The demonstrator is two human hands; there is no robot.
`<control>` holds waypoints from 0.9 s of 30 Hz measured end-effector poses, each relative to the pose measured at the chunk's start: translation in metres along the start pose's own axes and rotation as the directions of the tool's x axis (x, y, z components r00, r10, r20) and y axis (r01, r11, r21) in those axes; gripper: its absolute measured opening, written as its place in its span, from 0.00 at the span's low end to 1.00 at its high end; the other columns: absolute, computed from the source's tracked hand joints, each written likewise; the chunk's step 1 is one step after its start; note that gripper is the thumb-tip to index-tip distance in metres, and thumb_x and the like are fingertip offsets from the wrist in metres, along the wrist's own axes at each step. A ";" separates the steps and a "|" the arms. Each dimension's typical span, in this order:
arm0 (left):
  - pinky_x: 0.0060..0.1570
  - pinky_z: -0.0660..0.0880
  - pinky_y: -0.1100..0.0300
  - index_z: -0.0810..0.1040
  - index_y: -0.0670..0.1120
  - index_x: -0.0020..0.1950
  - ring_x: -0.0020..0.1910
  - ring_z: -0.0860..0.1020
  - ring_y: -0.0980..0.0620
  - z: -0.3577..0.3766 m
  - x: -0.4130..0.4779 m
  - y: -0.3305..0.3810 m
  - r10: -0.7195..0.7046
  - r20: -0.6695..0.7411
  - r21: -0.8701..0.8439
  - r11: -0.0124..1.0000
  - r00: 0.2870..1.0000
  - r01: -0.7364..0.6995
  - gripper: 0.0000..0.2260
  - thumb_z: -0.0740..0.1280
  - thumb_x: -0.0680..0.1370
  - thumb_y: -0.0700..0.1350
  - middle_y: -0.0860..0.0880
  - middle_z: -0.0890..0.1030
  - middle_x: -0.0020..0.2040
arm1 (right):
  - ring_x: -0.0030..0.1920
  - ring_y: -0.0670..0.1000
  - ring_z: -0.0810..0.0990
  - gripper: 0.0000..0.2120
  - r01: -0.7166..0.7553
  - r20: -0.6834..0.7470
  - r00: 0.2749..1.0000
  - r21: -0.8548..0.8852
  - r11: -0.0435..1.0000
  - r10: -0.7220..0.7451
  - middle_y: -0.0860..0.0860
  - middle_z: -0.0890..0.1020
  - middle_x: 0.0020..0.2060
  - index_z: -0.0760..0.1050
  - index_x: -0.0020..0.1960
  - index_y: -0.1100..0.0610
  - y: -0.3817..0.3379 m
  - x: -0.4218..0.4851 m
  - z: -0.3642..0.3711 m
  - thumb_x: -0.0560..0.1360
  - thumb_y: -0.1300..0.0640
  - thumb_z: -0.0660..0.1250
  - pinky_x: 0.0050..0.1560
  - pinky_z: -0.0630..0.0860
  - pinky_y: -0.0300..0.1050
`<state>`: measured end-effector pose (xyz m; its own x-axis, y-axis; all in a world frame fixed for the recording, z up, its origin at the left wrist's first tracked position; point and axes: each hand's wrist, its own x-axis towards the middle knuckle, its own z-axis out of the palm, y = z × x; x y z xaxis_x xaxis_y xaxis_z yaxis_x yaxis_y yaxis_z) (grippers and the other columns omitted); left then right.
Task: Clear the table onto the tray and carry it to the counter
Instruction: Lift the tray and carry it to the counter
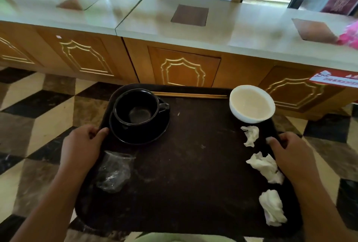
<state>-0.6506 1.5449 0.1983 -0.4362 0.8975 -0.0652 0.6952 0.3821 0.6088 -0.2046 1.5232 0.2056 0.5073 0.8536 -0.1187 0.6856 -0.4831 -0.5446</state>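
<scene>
I hold a dark brown tray [189, 164] level above the floor, in front of the counter [193, 34]. My left hand [83, 145] grips its left rim and my right hand [292, 154] grips its right rim. On the tray stand a black cup [137, 107] on a black saucer [141, 135] at the far left and a white bowl [251, 103] at the far right. A pair of wooden chopsticks [189, 95] lies along the far edge. Three crumpled white napkins [265, 166] lie down the right side, and a clear plastic wrapper [113, 172] lies near the left.
The pale counter runs across the view above wooden cabinet doors [182, 67], with brown square mats [190, 15] on top. A pink thing [350, 36] sits at the counter's right end. The floor [38, 110] is checkered tile.
</scene>
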 end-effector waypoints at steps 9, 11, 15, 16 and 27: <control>0.39 0.77 0.48 0.80 0.48 0.39 0.36 0.79 0.48 0.064 0.156 0.072 0.007 -0.036 -0.041 0.999 0.999 -0.008 0.11 0.68 0.78 0.52 0.48 0.81 0.36 | 0.35 0.43 0.69 0.10 0.038 0.024 0.999 0.037 0.999 -0.039 0.55 0.76 0.40 0.74 0.52 0.59 -0.068 0.174 0.054 0.80 0.52 0.66 0.38 0.65 0.45; 0.36 0.73 0.52 0.80 0.46 0.39 0.36 0.78 0.49 0.082 0.194 0.094 0.005 -0.045 -0.036 0.999 0.999 -0.006 0.11 0.68 0.79 0.50 0.48 0.80 0.36 | 0.35 0.44 0.70 0.09 0.064 0.020 0.998 0.060 0.996 -0.065 0.56 0.78 0.41 0.74 0.51 0.58 -0.086 0.222 0.065 0.79 0.52 0.66 0.35 0.64 0.44; 0.39 0.75 0.49 0.80 0.45 0.41 0.38 0.79 0.46 0.105 0.260 0.135 0.001 -0.031 -0.035 0.999 1.000 -0.002 0.11 0.67 0.79 0.49 0.46 0.81 0.37 | 0.35 0.44 0.71 0.11 0.081 0.031 0.996 0.056 0.995 -0.082 0.51 0.76 0.37 0.75 0.54 0.59 -0.118 0.306 0.074 0.79 0.51 0.66 0.34 0.64 0.42; 0.37 0.73 0.51 0.81 0.44 0.41 0.38 0.79 0.47 0.109 0.274 0.144 0.001 -0.024 -0.030 1.000 1.000 -0.001 0.11 0.67 0.79 0.49 0.45 0.81 0.38 | 0.35 0.44 0.71 0.11 0.083 0.037 0.996 0.054 0.995 -0.085 0.50 0.75 0.36 0.75 0.53 0.59 -0.127 0.323 0.075 0.79 0.51 0.66 0.33 0.64 0.42; 0.30 0.64 0.59 0.81 0.44 0.41 0.33 0.72 0.56 0.161 0.457 0.244 -0.020 -0.045 0.073 0.997 0.999 0.023 0.12 0.68 0.78 0.51 0.50 0.77 0.34 | 0.34 0.40 0.69 0.12 0.088 0.053 0.995 0.034 0.996 -0.089 0.48 0.73 0.35 0.76 0.54 0.62 -0.220 0.505 0.095 0.79 0.53 0.67 0.33 0.63 0.40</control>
<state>-0.5887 2.0836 0.1899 -0.4749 0.8791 -0.0419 0.7251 0.4178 0.5474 -0.1490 2.0791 0.1866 0.4157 0.9025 -0.1131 0.7092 -0.3994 -0.5809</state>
